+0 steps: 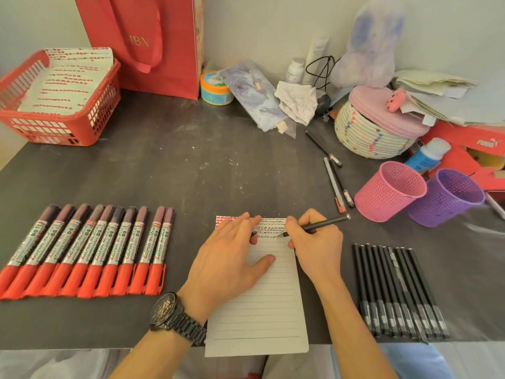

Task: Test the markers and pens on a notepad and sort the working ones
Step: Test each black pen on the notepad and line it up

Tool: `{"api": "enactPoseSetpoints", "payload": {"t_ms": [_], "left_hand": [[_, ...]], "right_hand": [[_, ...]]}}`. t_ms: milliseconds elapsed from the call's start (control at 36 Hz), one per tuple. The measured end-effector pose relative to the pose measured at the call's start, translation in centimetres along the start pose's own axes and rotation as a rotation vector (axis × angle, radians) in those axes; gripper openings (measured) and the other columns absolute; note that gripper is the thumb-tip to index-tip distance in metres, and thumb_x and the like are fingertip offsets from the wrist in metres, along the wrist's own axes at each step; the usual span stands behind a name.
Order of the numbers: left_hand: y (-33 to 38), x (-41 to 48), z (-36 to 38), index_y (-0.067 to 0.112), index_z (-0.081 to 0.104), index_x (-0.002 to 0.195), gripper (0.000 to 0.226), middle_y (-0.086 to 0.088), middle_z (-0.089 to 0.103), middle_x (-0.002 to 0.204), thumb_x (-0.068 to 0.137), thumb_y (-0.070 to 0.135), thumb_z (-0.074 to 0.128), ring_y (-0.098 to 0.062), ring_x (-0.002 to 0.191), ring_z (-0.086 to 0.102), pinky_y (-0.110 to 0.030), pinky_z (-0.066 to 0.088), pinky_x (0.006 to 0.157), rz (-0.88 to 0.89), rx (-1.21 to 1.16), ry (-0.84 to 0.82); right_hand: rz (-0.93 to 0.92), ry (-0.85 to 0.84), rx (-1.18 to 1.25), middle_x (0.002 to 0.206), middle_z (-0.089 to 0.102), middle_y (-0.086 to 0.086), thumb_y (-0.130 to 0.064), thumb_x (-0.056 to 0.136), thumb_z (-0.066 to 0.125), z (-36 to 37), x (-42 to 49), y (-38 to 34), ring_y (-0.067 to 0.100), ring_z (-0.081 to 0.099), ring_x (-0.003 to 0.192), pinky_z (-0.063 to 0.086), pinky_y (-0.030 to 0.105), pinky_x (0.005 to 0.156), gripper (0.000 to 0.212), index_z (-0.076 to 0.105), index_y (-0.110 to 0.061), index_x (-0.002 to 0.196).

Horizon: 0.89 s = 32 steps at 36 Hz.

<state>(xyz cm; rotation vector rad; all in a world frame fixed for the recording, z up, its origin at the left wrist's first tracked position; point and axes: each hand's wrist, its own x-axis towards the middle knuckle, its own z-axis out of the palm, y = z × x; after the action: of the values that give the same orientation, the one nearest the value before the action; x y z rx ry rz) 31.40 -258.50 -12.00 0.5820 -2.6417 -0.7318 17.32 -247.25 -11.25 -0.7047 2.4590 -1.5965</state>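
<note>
At far left we list a red basket (54, 105) at the back of the dark table (191, 165) and, nearer us, a row of red-capped markers (82, 250) lying side by side. At centre we note the left hand (232, 258), fingers spread and flat, pressing the lined notepad (259, 310) at the front edge, while the right hand (314, 242) pinches a black pen (325, 224) in thumb and fingertips, tip on the scribbled top lines. To the right we enter a row of black pens (396, 291) beside the pad, with a pink cup (388, 192) and a purple cup (448, 198) behind.

Soft, even light – edges bowed (wide lens), right rim smeared.
</note>
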Motion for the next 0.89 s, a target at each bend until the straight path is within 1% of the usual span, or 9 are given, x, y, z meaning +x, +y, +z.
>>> {"api": "enactPoseSetpoints", "payload": {"t_ms": [83, 194, 361, 500, 611, 722, 806, 889], "left_hand": [[0.05, -0.03, -0.04, 0.024, 0.044, 0.143, 0.071, 0.025, 0.044, 0.094, 0.084, 0.062, 0.053, -0.003, 0.141, 0.035, -0.027, 0.029, 0.113, -0.002, 0.005, 0.003], [0.1, -0.06, -0.11, 0.023, 0.045, 0.143, 0.072, 0.024, 0.045, 0.094, 0.084, 0.063, 0.052, -0.005, 0.141, 0.036, -0.028, 0.031, 0.114, -0.003, 0.001, 0.002], [0.1, -0.04, -0.12, 0.023, 0.045, 0.142, 0.07, 0.024, 0.044, 0.094, 0.084, 0.062, 0.054, -0.004, 0.141, 0.035, -0.026, 0.028, 0.114, -0.008, 0.001, -0.005], [0.12, 0.0, -0.18, 0.025, 0.043, 0.144, 0.071, 0.025, 0.044, 0.096, 0.085, 0.062, 0.055, -0.002, 0.142, 0.032, -0.021, 0.02, 0.113, -0.022, 0.008, -0.02], [0.1, 0.01, -0.19, 0.025, 0.043, 0.144, 0.071, 0.025, 0.043, 0.096, 0.085, 0.063, 0.054, -0.002, 0.142, 0.031, -0.02, 0.021, 0.112, -0.028, 0.012, -0.029], [0.04, 0.0, -0.1, 0.025, 0.042, 0.144, 0.071, 0.025, 0.045, 0.097, 0.085, 0.062, 0.057, -0.001, 0.142, 0.029, -0.019, 0.017, 0.112, -0.027, 0.021, -0.026], [-0.01, 0.0, -0.06, 0.025, 0.042, 0.144, 0.071, 0.025, 0.046, 0.097, 0.085, 0.062, 0.057, -0.003, 0.142, 0.031, -0.021, 0.02, 0.112, -0.025, 0.027, -0.023], [-0.08, 0.01, -0.01, 0.027, 0.041, 0.145, 0.071, 0.026, 0.045, 0.098, 0.085, 0.064, 0.055, -0.002, 0.142, 0.03, -0.021, 0.019, 0.111, -0.024, 0.027, -0.025]], "right_hand": [[-0.002, -0.002, -0.005, 0.049, 0.064, -0.004, -0.02, 0.09, 0.07, 0.04, -0.03, -0.06, 0.001, 0.061, 0.047, 0.043, 0.007, 0.053, 0.029, 0.059, -0.018, 0.064], [-0.004, -0.001, -0.011, 0.05, 0.064, -0.003, -0.018, 0.09, 0.07, 0.03, -0.03, -0.11, 0.001, 0.061, 0.046, 0.043, 0.007, 0.051, 0.029, 0.058, -0.017, 0.064], [-0.01, 0.004, -0.013, 0.051, 0.063, -0.003, -0.017, 0.09, 0.07, 0.05, 0.04, -0.09, 0.003, 0.063, 0.047, 0.045, 0.009, 0.052, 0.028, 0.058, -0.017, 0.064], [-0.011, 0.006, -0.009, 0.051, 0.064, -0.003, -0.017, 0.09, 0.069, 0.05, 0.04, -0.03, 0.002, 0.062, 0.046, 0.044, 0.009, 0.051, 0.028, 0.058, -0.016, 0.064], [-0.002, 0.01, -0.008, 0.05, 0.063, -0.003, -0.016, 0.09, 0.069, 0.06, 0.07, 0.0, 0.002, 0.062, 0.046, 0.043, 0.008, 0.05, 0.029, 0.057, -0.014, 0.063], [-0.008, 0.015, -0.024, 0.049, 0.063, -0.004, -0.018, 0.09, 0.069, 0.07, 0.1, 0.06, 0.002, 0.061, 0.047, 0.044, 0.009, 0.053, 0.029, 0.057, -0.018, 0.063], [-0.003, 0.011, -0.021, 0.049, 0.063, -0.004, -0.016, 0.09, 0.069, 0.03, 0.16, 0.09, 0.001, 0.061, 0.046, 0.043, 0.008, 0.05, 0.028, 0.057, -0.016, 0.063], [-0.013, 0.015, -0.025, 0.049, 0.063, -0.004, -0.017, 0.09, 0.068, 0.03, 0.15, 0.08, 0.001, 0.061, 0.047, 0.044, 0.008, 0.052, 0.028, 0.057, -0.017, 0.064]]}}
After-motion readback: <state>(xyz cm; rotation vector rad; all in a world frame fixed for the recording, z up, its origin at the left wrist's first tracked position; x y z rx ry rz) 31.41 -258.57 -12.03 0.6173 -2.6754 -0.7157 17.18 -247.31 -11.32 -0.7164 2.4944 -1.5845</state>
